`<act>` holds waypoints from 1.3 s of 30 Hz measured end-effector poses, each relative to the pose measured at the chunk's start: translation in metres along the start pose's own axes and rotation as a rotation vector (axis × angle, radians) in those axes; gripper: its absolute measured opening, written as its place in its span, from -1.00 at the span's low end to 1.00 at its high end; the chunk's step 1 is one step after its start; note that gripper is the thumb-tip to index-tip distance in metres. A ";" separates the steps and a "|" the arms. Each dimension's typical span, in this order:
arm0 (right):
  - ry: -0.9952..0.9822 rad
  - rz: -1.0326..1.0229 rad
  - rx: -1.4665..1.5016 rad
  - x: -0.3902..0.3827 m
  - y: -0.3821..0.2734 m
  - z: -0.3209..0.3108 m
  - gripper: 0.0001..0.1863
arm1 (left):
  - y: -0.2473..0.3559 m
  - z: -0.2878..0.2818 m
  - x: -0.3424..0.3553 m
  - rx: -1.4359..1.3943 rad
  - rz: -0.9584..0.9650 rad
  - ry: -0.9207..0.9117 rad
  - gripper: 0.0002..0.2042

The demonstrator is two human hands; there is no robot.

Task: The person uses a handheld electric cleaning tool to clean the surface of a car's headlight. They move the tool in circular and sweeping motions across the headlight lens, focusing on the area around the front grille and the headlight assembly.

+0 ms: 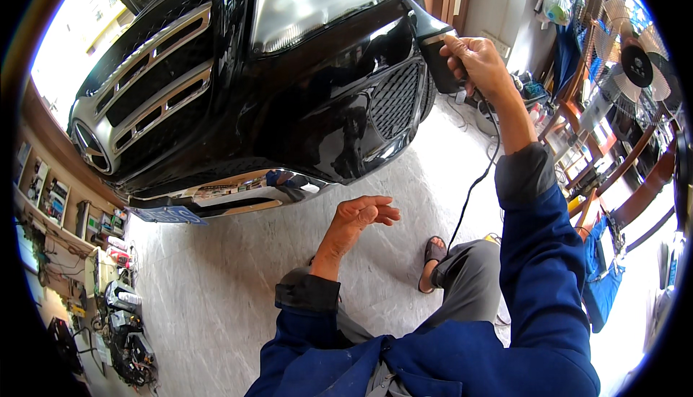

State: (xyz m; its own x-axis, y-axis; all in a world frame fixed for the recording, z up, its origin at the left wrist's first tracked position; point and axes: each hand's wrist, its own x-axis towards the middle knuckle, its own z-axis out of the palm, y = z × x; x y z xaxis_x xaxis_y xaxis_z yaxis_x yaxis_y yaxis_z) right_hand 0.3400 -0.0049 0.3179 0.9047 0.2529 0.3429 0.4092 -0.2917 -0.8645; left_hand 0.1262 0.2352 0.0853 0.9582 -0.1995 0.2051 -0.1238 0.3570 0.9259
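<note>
My right hand [479, 65] is closed around a black corded hand tool [438, 56] with a grey, tapered nozzle; I cannot tell its exact kind. The narrow tip reaches the outer edge of a car's headlight [325, 3], though whether it touches is unclear. From the handle a black cord [473, 184] hangs down towards my leg. Below the glossy black bumper [310, 105], my left hand [359, 218] hovers in the air, holding nothing, with its fingers loosely stretched and slightly bent.
The car's chrome-barred grille [160, 72] and blue plate [170, 214] are on the left. Shelves [54, 198] and a heap of wires and parts [130, 336] line the left wall. On the right stand a fan [635, 65] and wooden chairs [635, 180], with a blue bag [600, 274] nearby.
</note>
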 end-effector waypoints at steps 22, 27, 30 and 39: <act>0.029 -0.030 0.014 0.009 0.005 -0.005 -0.53 | 0.001 0.001 0.000 0.011 0.011 0.003 -0.62; -0.008 -0.013 0.019 -0.002 0.002 0.003 -0.53 | 0.000 0.001 -0.001 0.017 0.009 0.004 -0.63; -0.023 -0.019 0.013 -0.006 0.000 0.006 -0.52 | 0.001 0.001 -0.001 0.019 -0.005 0.009 -0.63; -0.005 -0.054 -0.013 -0.007 0.000 0.009 -0.48 | 0.001 0.000 -0.002 -0.003 -0.018 0.006 -0.62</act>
State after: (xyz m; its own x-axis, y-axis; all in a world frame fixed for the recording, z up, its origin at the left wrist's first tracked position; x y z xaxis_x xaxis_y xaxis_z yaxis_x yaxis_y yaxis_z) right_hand 0.3328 0.0018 0.3117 0.8808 0.2734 0.3867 0.4587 -0.2892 -0.8402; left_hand 0.1242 0.2356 0.0863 0.9617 -0.2007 0.1869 -0.1062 0.3559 0.9285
